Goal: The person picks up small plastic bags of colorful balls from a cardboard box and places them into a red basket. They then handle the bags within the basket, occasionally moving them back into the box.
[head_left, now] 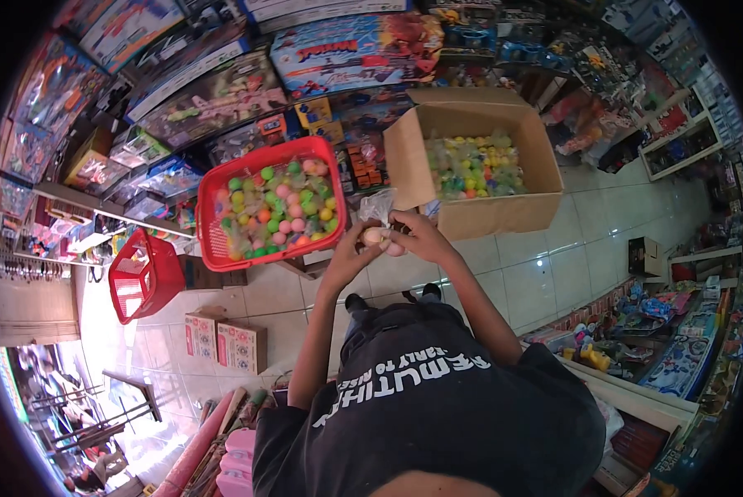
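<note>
Both hands meet in front of the body, between a red basket and a cardboard box. My left hand [360, 248] has its fingers wrapped round a small bag of pale balls [375, 236]. My right hand [414, 236] pinches the same bag from the other side, near its clear plastic top [377, 205]. Left of the hands, the red basket [203, 236] holds several bagged balls in green, pink, yellow and orange. To the right stands the open cardboard box [504, 217], with several bagged balls, mostly yellow and green.
A second red basket [177, 277] stands at the left. Two small cartons [240, 348] rest on the tiled floor [570, 248]. Shelves of boxed toys [351, 54] line the back. More goods lie at the lower right, and pink items [236, 464] at the bottom.
</note>
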`<action>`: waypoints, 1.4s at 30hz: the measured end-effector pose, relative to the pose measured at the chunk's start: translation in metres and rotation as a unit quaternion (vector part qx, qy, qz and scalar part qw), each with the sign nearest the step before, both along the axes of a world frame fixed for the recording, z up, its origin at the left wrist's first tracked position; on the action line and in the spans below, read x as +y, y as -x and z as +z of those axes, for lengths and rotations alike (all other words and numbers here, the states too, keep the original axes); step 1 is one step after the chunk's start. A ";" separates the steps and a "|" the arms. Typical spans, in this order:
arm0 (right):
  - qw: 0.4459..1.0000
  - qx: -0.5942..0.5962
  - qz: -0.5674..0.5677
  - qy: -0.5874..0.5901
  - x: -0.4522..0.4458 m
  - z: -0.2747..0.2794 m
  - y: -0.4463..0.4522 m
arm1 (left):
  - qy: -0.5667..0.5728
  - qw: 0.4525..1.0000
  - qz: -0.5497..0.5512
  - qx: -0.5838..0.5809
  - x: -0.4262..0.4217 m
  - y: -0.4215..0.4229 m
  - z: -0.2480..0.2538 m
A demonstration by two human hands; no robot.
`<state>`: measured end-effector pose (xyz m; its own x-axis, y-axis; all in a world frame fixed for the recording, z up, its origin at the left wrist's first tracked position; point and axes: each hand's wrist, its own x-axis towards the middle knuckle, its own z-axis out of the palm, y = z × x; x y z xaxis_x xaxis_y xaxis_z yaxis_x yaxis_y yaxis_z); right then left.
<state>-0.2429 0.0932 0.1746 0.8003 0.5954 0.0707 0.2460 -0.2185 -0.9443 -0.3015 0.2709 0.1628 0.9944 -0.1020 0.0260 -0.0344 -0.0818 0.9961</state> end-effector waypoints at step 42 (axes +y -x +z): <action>0.970 0.039 0.120 0.209 -0.167 -0.104 -0.218 | -0.049 0.984 0.167 0.036 -0.133 -0.188 -0.042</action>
